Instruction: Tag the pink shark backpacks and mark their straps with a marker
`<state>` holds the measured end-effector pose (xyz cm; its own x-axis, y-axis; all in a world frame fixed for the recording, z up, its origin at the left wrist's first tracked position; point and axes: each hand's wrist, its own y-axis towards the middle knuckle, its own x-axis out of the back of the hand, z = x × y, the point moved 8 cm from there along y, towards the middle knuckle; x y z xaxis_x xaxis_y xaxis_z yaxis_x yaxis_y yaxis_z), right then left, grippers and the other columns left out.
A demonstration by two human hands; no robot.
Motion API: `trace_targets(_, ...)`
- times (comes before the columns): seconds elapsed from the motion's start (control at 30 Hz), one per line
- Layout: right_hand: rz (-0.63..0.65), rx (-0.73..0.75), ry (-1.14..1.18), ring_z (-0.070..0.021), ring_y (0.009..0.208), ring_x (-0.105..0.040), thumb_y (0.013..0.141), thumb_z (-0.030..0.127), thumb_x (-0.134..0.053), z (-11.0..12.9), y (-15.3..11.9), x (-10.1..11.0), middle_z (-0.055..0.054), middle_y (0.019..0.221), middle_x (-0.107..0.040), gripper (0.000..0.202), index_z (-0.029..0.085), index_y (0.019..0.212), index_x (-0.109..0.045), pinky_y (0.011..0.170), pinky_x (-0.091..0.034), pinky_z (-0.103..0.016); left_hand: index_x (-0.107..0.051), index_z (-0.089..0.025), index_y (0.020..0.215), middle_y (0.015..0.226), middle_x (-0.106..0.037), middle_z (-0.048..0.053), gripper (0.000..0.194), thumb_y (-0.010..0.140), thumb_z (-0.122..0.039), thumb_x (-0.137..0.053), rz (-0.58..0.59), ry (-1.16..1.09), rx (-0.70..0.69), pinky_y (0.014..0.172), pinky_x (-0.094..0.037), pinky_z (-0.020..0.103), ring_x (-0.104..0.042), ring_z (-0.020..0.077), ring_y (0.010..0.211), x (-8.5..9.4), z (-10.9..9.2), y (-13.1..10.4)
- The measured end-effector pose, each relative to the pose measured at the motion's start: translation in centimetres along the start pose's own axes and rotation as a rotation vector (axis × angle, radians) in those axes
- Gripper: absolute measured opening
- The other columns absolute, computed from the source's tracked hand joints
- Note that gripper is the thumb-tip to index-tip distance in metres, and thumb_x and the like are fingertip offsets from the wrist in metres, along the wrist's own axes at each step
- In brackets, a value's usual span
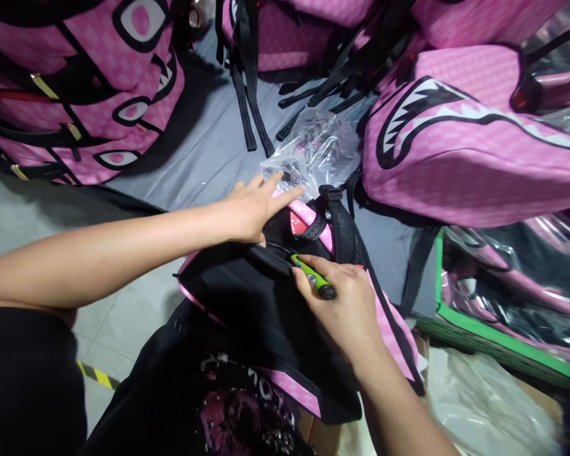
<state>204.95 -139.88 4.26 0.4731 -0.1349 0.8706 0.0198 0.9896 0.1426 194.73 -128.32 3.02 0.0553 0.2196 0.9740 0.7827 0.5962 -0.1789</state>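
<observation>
My right hand (346,304) is closed around a slim tool (312,277) with a bright green handle and a black end. Its tip points left toward a black strap or flap (270,258) on the backpack; what kind of tool it is I cannot tell. A black and pink backpack (266,310) lies against my lap and the table's edge, its black padded side up. My left hand (249,209) rests across the bag's upper end with fingers spread, near a red tag (297,223). Crumpled clear plastic (318,152) lies just beyond my left fingers.
Stacked pink backpacks (85,95) with eye patterns stand at the left. A pink backpack with shark teeth (456,152) lies at the right on the grey table cover (209,145). Below it is a green-edged box (508,342) with plastic-wrapped bags. Black straps (249,107) hang at the back.
</observation>
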Motion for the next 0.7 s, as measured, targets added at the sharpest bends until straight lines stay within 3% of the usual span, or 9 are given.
trace_targets(0.1, -0.022, 0.027, 0.095, -0.0221, 0.078, -0.072, 0.088, 0.033, -0.058, 0.7, 0.1, -1.0, -0.004, 0.095, -0.076, 0.021, 0.022, 0.098, -0.073, 0.079, -0.050, -0.038, 0.006, -0.032, 0.154, 0.161, -0.004, 0.018, 0.129, 0.061, -0.038, -0.083, 0.003, -0.032, 0.087, 0.092, -0.046, 0.045, -0.040, 0.0384, 0.128, 0.0, 1.1, -0.9)
trace_targets(0.23, -0.030, 0.031, 0.151, -0.0205, 0.078, -0.071, 0.087, 0.031, -0.059, 1.5, 0.1, -2.6, -0.002, 0.095, -0.076, 0.020, 0.022, 0.099, -0.072, 0.081, -0.048, -0.038, 0.008, -0.028, 0.154, 0.161, 0.000, 0.021, 0.136, 0.057, -0.031, -0.087, 0.023, 0.038, 0.186, 0.086, -0.051, 0.044, -0.045, 0.0387, 0.123, -0.2, 0.2, -1.2)
trace_targets(0.33, -0.071, 0.064, 0.127, -0.0209, 0.081, -0.071, 0.088, 0.030, -0.059, 2.1, -0.2, -2.5, -0.003, 0.095, -0.076, 0.020, 0.021, 0.100, -0.072, 0.082, -0.044, -0.038, 0.008, -0.026, 0.154, 0.160, -0.006, 0.023, 0.134, 0.058, -0.027, -0.086, 0.026, 0.099, 0.221, 0.086, -0.052, 0.041, -0.045, 0.0375, 0.122, -0.3, -0.3, -1.0)
trace_targets(0.5, -0.106, 0.091, 0.123, -0.0206, 0.084, -0.071, 0.090, 0.031, -0.057, 2.2, -0.5, -1.8, -0.004, 0.096, -0.076, 0.020, 0.021, 0.101, -0.070, 0.082, -0.041, -0.037, 0.012, -0.024, 0.154, 0.154, -0.024, 0.022, 0.120, 0.069, -0.019, -0.073, -0.006, 0.117, 0.129, 0.085, -0.050, 0.036, -0.050, 0.0317, 0.116, -0.4, 0.0, -1.0)
trace_targets(0.7, -0.128, 0.086, 0.130, -0.0191, 0.080, -0.071, 0.090, 0.031, -0.058, 1.4, -0.7, -1.6, -0.003, 0.095, -0.076, 0.020, 0.021, 0.102, -0.070, 0.081, -0.040, -0.036, 0.009, -0.029, 0.154, 0.159, -0.013, 0.017, 0.105, 0.076, -0.012, -0.059, 0.007, -0.011, 0.000, 0.092, -0.046, 0.033, -0.046, 0.0288, 0.128, -0.3, 0.4, -1.7)
